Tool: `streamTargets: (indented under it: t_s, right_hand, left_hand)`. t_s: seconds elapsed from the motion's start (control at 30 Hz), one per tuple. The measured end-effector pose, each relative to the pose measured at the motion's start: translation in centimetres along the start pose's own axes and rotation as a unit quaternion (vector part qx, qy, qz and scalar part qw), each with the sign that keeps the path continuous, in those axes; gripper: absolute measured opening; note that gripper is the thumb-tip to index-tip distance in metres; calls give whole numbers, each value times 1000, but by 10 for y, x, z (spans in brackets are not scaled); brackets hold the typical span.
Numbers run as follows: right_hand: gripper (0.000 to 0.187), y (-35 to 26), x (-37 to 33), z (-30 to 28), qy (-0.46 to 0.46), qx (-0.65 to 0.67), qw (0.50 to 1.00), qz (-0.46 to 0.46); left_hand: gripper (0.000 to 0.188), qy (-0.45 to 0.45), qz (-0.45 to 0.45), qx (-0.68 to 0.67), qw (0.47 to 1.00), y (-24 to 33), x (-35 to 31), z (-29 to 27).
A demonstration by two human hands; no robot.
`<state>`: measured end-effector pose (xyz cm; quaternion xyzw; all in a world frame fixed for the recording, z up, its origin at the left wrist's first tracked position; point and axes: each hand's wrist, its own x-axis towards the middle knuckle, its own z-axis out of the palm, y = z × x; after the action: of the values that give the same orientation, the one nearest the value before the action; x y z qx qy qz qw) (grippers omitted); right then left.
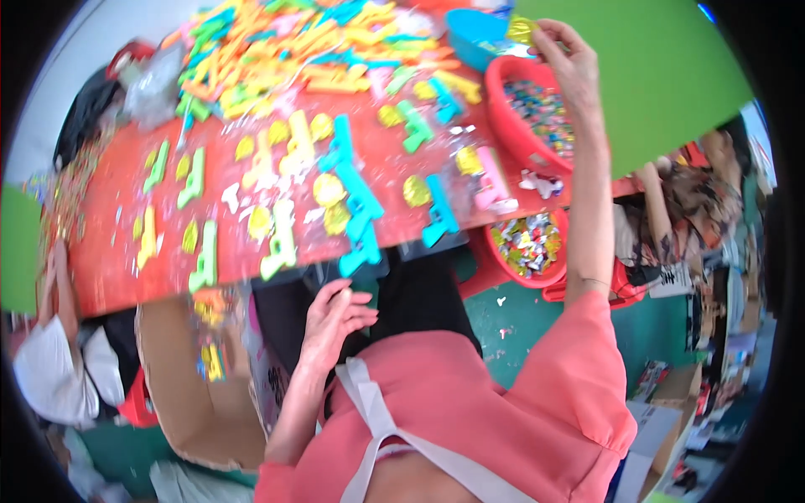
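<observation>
My right hand (572, 63) reaches to the far right of the table, over the rim of a blue bowl (471, 40). Its fingertips pinch a shiny gold foil piece (521, 31). My left hand (335, 323) hangs just in front of the table's near edge, above my lap, fingers apart and holding nothing. Closest to it on the table is a blue toy pistol (360, 250). Rows of toy pistols lie there, such as a green one (281, 243) and a pink one (486, 180), with round gold pieces (328, 190) beside them.
A big heap of coloured toy pistols (310, 50) covers the table's far side. A red basin (503, 109) holds small colourful pieces; a lower red tub (563, 267) holds shiny wrapped pieces. A cardboard box (180, 411) stands below left. Other people's arms (658, 197) rest at both sides.
</observation>
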<state>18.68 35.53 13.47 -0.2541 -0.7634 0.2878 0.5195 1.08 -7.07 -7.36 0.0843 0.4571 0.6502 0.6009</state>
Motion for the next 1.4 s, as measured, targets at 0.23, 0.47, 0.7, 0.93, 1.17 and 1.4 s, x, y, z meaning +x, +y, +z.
streamTargets:
  t_s: [0.23, 0.47, 0.7, 0.93, 1.17, 1.4]
  right_hand:
    - [19, -39, 32, -35, 103, 20, 990, -96]
    - [16, -37, 48, -54, 132, -87, 981, -112]
    - [20, 30, -3, -99, 76, -225, 970, -49]
    - [28, 67, -41, -123, 42, -337, 940, 35]
    - [22, -3, -17, -89, -11, -279, 958, -68]
    - [17, -87, -87, -50, -89, -550, 830, 35]
  left_hand:
    - [23, 7, 63, -26, 998, -6, 18, 1]
    - [17, 13, 87, -22, 996, -5, 36, 6]
    - [26, 11, 71, -6, 997, -5, 38, 10]
    - [29, -56, -22, 66, 996, -15, 32, 16]
    - [26, -90, -26, 138, 986, -12, 29, 39]
    - [27, -108, -22, 155, 982, -10, 32, 49]
